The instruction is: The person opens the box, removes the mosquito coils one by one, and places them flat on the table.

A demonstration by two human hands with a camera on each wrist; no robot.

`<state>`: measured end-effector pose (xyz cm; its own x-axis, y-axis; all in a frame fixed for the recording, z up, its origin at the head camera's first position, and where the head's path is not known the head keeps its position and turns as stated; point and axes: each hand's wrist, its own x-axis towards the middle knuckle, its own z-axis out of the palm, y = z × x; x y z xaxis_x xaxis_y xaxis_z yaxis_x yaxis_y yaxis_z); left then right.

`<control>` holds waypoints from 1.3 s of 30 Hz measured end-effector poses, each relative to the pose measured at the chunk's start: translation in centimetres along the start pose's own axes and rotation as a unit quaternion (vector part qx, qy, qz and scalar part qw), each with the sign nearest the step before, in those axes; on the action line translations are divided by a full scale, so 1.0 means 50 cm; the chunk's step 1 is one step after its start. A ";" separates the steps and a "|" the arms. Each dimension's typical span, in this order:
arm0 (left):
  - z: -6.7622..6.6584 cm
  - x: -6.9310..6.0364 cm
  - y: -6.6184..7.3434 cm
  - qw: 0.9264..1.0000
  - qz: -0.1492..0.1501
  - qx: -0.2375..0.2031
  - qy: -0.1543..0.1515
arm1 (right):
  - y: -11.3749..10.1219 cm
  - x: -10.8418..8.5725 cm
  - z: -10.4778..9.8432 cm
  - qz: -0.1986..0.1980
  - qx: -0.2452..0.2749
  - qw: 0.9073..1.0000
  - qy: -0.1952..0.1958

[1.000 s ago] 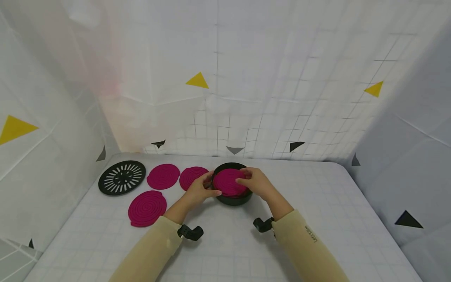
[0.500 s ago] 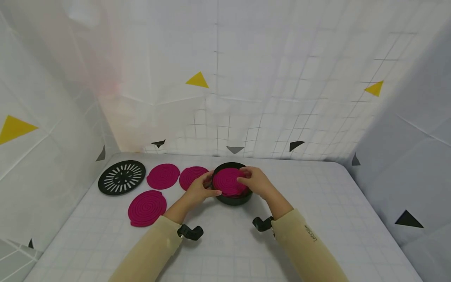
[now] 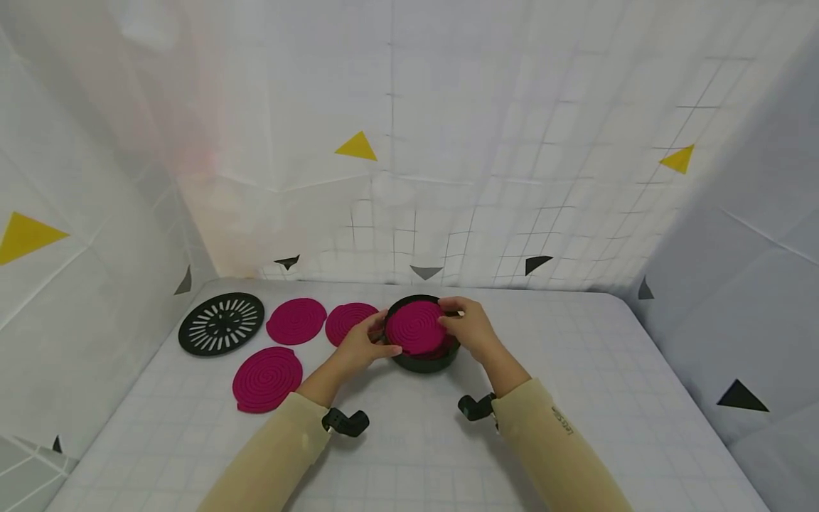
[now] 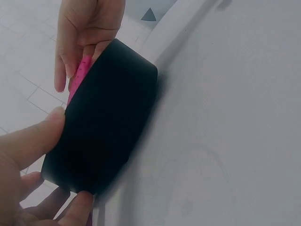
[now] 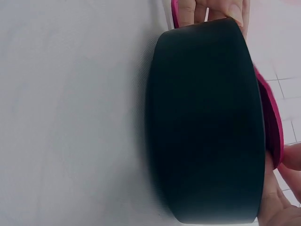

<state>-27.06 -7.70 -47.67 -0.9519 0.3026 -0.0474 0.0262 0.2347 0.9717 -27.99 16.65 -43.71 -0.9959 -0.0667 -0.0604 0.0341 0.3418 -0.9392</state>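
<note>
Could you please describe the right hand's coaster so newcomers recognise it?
On the white table, the left hand grips a round black holder. At its mouth, the right hand pinches a magenta coaster. Three similar coasters lie on the table; only this one is held.

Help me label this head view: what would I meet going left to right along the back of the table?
Black slotted disc → fully visible pink mat → partly hidden pink mat → dark bowl → right hand.
</note>
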 end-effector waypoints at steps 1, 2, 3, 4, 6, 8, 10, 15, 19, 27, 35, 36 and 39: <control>-0.001 -0.006 0.009 1.000 0.001 -0.001 -0.005 | 0.001 0.001 0.001 0.002 0.008 1.000 0.001; -0.001 -0.011 0.017 1.000 0.001 -0.002 -0.009 | 0.002 0.001 0.001 0.005 0.015 1.000 0.003; -0.002 -0.013 0.023 1.000 0.001 -0.004 -0.013 | 0.003 0.002 0.001 0.006 0.019 1.000 0.004; -0.002 -0.015 0.026 1.000 -0.001 -0.005 -0.016 | 0.005 0.003 0.001 0.008 0.024 1.000 0.005; -0.002 -0.017 0.030 1.000 -0.002 -0.008 -0.020 | 0.006 0.004 0.000 0.012 0.031 0.999 0.003; -0.001 -0.006 0.013 1.000 -0.005 -0.012 -0.017 | 0.008 0.006 -0.001 0.018 0.041 0.999 0.002; 0.001 0.001 -0.001 1.000 -0.003 -0.014 -0.010 | 0.010 0.009 0.000 0.026 0.058 0.998 -0.002; 0.003 0.003 -0.007 1.000 -0.001 -0.013 -0.001 | 0.013 0.012 0.002 0.042 0.077 0.996 -0.003; 0.003 0.004 -0.008 1.000 -0.003 -0.011 -0.002 | 0.012 0.011 0.002 0.049 0.075 0.996 -0.005; 0.003 0.006 -0.009 1.000 -0.011 -0.015 -0.002 | 0.012 0.011 -0.001 0.058 0.078 0.995 -0.027; 0.001 0.006 -0.013 1.000 -0.007 -0.020 0.001 | 0.011 0.009 0.000 0.049 0.084 0.995 -0.033; 0.001 0.006 -0.014 1.000 -0.005 -0.020 0.001 | 0.011 0.008 0.001 0.047 0.086 0.995 -0.033; 0.000 0.007 -0.016 1.000 -0.007 -0.021 0.001 | 0.011 0.004 0.000 0.039 0.089 0.995 -0.031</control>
<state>-27.43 -7.78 -48.49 -0.9527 0.2978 -0.0605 0.0005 0.2006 0.9797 -28.19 16.82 -44.23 -0.9829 -0.1059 -0.1509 0.1307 0.1764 -0.9756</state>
